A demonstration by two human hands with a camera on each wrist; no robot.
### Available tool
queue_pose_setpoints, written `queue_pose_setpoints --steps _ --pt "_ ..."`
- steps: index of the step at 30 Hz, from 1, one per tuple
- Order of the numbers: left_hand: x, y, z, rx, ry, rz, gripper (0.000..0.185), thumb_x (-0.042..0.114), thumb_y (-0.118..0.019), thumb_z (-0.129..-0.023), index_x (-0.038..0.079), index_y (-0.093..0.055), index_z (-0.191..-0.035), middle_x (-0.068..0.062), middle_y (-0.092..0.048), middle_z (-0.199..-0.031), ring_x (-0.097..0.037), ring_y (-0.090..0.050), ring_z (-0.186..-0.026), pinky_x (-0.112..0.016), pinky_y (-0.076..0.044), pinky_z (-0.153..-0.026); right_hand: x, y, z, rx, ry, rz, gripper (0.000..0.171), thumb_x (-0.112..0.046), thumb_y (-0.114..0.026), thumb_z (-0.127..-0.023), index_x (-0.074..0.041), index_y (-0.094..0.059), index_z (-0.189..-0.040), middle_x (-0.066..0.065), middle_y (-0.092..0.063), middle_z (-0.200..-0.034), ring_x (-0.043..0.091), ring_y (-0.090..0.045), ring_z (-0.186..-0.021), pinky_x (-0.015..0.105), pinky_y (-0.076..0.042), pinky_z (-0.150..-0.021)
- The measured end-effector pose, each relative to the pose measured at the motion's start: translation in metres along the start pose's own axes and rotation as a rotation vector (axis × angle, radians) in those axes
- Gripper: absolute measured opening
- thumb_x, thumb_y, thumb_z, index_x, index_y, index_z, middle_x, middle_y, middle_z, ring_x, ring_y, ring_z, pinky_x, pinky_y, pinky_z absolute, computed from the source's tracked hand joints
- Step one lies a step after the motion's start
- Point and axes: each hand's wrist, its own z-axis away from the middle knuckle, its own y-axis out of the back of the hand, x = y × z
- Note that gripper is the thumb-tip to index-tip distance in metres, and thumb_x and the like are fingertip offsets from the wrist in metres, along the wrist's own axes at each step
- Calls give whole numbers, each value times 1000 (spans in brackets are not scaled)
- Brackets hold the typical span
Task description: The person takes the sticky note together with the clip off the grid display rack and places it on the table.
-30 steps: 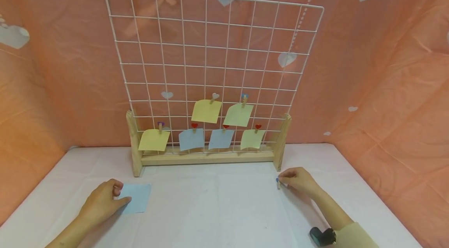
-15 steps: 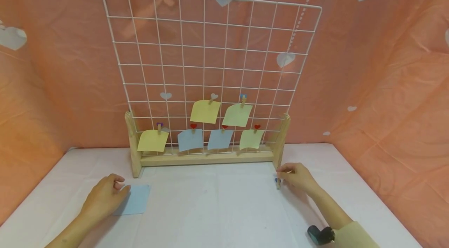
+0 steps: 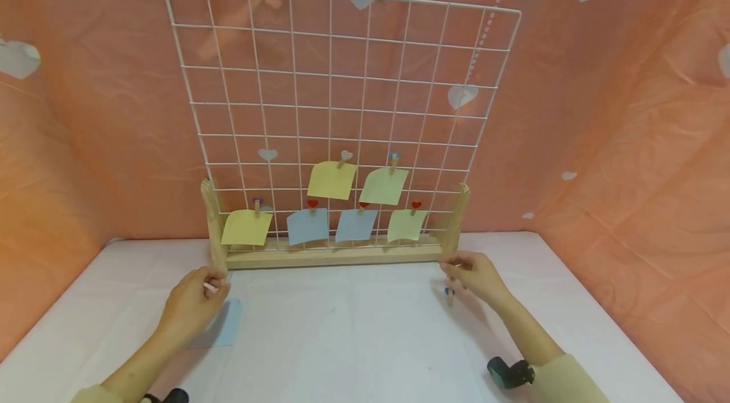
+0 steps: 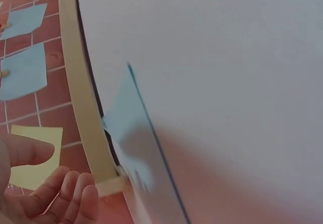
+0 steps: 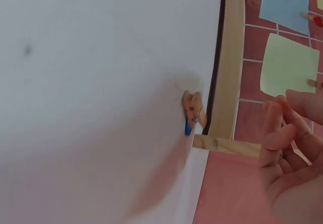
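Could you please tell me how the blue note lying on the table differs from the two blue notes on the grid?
The blue note on the table lies flat and loose beside the left hand, with no clip on it. The blue notes on the grid hang upright side by side on the wire grid, each under a red heart clip. All are the same pale blue and roughly square.

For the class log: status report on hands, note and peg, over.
Left hand open, above blue note. Right hand open, beside wooden peg on table. Nothing blocking the grid.
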Motion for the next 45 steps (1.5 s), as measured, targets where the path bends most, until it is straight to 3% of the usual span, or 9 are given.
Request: queue_pose_setpoints --steps 7,17,21,29,38,45 --pt "19 -5 -15 30 -18 55 21 7 -62 -86 -7 -62 -102 -16 -63 -90 -20 -59 -74 -31 -45 -65 -9 -12 -7 76 -64 -79 29 -19 -63 -93 3 -66 -111 23 -68 -95 23 -61 -77 23 -47 -55" --pt "46 -14 -29 40 -58 109 20 4 -60 -86 -8 -62 -101 -16 -62 -89 -25 -61 -77 -31 -45 -66 -22 -25 -16 154 -45 -154 28 -19 -66 -91 2 -68 -110 9 -68 -77 17 -58 -65 19 -40 -49" --pt "56 -16 -34 37 -42 136 21 5 -60 -87 -9 -61 -103 -19 -62 -92 -28 -64 -78 -34 -48 -69 -26 -28 -18 162 -37 -191 29 -20 -66 -91 0 -67 -112 4 -65 -76 10 -53 -61 19 -38 -47" --pt "66 -21 -40 41 7 203 21 5 -57 -89 -9 -62 -104 -20 -61 -95 -27 -58 -83 -29 -44 -73 -37 -37 -21 207 -11 -301 29 -17 -67 -90 2 -67 -112 11 -68 -99 6 -57 -62 19 -40 -49" --pt "75 -26 -45 58 56 278 20 5 -58 -89 -7 -62 -105 -20 -63 -97 -27 -60 -85 -23 -44 -67 -52 -47 -30 205 24 -400 28 -17 -67 -90 2 -67 -111 -10 -66 -77 6 -56 -63 17 -40 -52" --pt "81 -27 -50 57 97 306 21 13 -59 -92 -2 -63 -107 -17 -65 -99 -24 -60 -86 -22 -44 -63 -61 -54 -35 225 12 -488 27 -16 -68 -89 2 -67 -110 1 -68 -85 8 -57 -67 16 -39 -53"
